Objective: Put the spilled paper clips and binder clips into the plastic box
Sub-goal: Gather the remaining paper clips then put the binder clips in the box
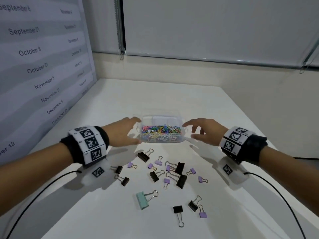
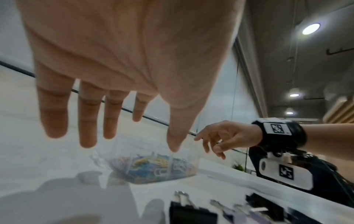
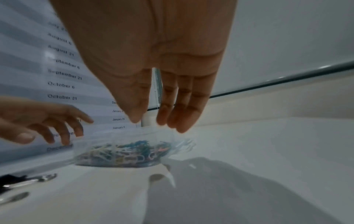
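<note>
Risk: both hands, left hand (image 1: 123,133) at 9 o'clock and right hand (image 1: 205,131) at 3 o'clock, fingers spread and empty, could tip the plastic box (image 1: 162,140), respilling paper clips (image 1: 161,131).

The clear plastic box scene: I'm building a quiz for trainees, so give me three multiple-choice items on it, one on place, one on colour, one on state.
1. Where do the loose binder clips lie?
A. in the box
B. on the table nearer the person than the box
C. behind the box

2. What colour is the largest binder clip?
A. mint green
B. red
C. yellow

3. How are the hands?
A. both fists
B. open, flanking the box
C. gripping clips

Key: B, they lie on the table before the plastic box; A, mint body; B, left hand and right hand show spread fingers, holding nothing.
</note>
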`<state>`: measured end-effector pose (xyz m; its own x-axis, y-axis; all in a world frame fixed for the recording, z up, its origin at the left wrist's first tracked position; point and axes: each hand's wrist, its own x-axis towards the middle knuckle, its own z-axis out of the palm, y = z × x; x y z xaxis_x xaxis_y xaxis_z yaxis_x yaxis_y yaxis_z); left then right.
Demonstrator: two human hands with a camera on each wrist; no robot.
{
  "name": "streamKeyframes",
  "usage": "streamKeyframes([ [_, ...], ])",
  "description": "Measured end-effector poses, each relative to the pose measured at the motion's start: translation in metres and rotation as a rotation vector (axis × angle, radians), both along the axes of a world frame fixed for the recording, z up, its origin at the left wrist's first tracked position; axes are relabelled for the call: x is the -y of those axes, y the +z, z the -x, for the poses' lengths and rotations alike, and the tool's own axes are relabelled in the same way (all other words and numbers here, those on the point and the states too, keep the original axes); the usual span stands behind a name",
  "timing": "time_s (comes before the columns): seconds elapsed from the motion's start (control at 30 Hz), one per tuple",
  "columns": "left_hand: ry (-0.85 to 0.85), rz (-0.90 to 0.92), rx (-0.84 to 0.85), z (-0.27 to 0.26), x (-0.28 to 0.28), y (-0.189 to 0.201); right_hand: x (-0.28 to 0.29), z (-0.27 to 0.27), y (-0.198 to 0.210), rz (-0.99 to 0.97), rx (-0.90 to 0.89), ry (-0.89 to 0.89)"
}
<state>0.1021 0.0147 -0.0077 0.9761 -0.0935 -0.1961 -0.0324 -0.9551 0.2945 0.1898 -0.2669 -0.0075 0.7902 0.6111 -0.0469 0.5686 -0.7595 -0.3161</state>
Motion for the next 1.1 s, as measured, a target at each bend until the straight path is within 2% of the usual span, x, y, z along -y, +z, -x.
streamKeyframes([
  [0.13,-0.025,0.087,-0.046,-0.015,0.007,-0.003,-0.022,-0.007,-0.016,0.105,-0.067,-0.009],
  [0.23,-0.039,0.091,-0.065,-0.015,0.001,-0.008,-0.025,-0.015,-0.023,0.209,0.005,-0.053],
  [0.43,0.067,-0.084,-0.129,-0.01,-0.029,-0.015,0.01,-0.02,-0.014,0.224,0.019,-0.144],
  [0.6,0.01,-0.146,-0.213,0.007,-0.032,-0.015,0.029,-0.019,-0.017,0.201,0.072,-0.165],
  [0.8,-0.054,-0.042,-0.329,0.035,-0.018,-0.019,0.017,-0.013,-0.021,0.212,0.1,-0.082],
  [0.93,-0.073,0.038,-0.285,0.045,-0.009,-0.027,0.001,-0.001,-0.021,0.202,0.088,-0.007],
  [1.1,-0.06,0.15,-0.206,0.043,0.002,-0.031,-0.013,0.018,-0.017,0.144,-0.018,0.085],
])
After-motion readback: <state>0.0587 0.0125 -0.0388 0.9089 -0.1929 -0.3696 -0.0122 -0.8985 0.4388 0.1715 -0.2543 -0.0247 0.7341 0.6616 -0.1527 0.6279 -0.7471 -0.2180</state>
